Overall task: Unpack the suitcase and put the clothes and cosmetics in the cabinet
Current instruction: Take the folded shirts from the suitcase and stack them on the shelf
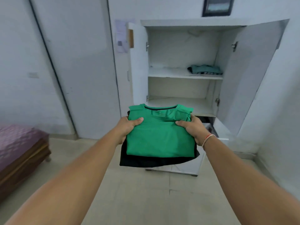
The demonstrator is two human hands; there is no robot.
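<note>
While the open white wall cabinet [185, 73] at 12 o'clock holds just one folded teal garment [205, 69] on its middle shelf, left hand [128, 127] and right hand [194, 129] each pinch the folded green t-shirt [160, 137] stacked on black folded clothing [155, 161].

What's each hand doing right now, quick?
Left hand: grips the left edge of the folded green T-shirt stacked on a black garment.
Right hand: grips the stack's right edge.

A home bedroom: a bed [17, 146] with purple cover, a white wall cabinet [185, 75] holding folded clothes [205, 69].
</note>
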